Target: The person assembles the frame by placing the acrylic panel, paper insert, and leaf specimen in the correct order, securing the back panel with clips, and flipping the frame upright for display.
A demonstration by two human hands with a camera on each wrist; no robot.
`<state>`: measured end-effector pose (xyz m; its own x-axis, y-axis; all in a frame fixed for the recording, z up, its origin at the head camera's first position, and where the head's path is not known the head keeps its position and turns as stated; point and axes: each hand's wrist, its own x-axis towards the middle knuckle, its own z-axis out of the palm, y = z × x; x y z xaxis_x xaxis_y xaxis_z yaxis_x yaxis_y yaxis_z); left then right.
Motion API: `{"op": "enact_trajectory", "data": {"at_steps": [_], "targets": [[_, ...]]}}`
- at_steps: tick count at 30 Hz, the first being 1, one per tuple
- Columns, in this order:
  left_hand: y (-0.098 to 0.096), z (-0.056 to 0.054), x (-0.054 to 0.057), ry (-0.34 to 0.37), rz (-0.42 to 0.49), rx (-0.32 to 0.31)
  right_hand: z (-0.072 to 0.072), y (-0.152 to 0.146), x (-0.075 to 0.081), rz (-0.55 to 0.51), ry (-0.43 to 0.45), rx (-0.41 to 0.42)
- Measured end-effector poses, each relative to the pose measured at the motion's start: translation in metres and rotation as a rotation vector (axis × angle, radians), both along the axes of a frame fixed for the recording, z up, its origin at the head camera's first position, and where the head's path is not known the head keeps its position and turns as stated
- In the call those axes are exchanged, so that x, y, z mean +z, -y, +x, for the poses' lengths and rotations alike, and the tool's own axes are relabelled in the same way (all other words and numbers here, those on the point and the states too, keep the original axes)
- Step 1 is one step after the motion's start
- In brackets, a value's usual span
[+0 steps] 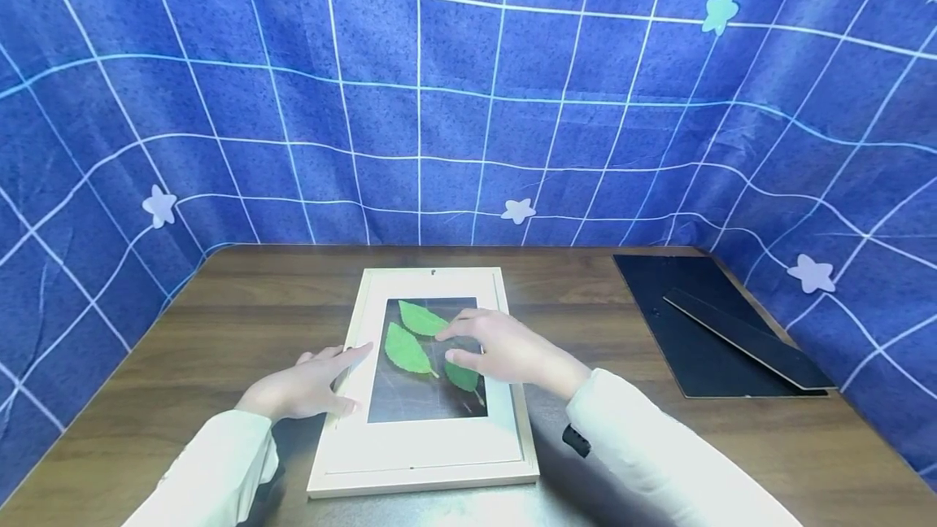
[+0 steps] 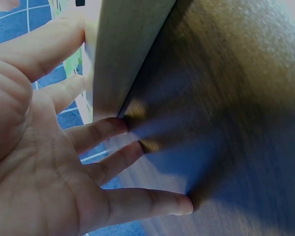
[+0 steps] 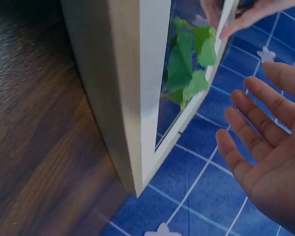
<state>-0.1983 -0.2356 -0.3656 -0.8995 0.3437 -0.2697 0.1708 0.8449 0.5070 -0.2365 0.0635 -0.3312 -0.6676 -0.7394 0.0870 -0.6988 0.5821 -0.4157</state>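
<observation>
A pale wooden picture frame with a white mat lies flat on the table, its dark window toward the middle. Inside the window are three green leaves: an upper leaf, a left leaf and a lower right leaf, partly covered by my right hand. My left hand rests at the frame's left edge, fingers spread, some reaching down to the table in the left wrist view. Over the leaves hovers my right hand; in the right wrist view its fingers are loosely bent and hold nothing.
A black backing board lies at the table's right side, with a narrow black flap slanting up from it. Blue star-patterned cloth hangs behind the brown wooden table and along its sides.
</observation>
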Motion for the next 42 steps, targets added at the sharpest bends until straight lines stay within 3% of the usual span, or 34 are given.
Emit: {"op": "enact_trajectory", "data": {"at_steps": [5,19,27,42], "targets": [[0.0,0.0,0.0,-0.001,-0.002,-0.001,0.0,-0.019,-0.001,-0.135,-0.012,-0.023],[0.0,-0.002,-0.003,0.007,-0.009,-0.001,-0.007,-0.075,-0.014,-0.443,0.085,-0.267],[0.0,-0.001,-0.002,0.024,0.008,0.008,-0.007,-0.105,-0.015,-0.527,0.175,-0.379],[-0.002,-0.001,0.0,0.017,0.001,0.004,0.001,-0.168,-0.02,-0.555,0.171,-0.494]]}}
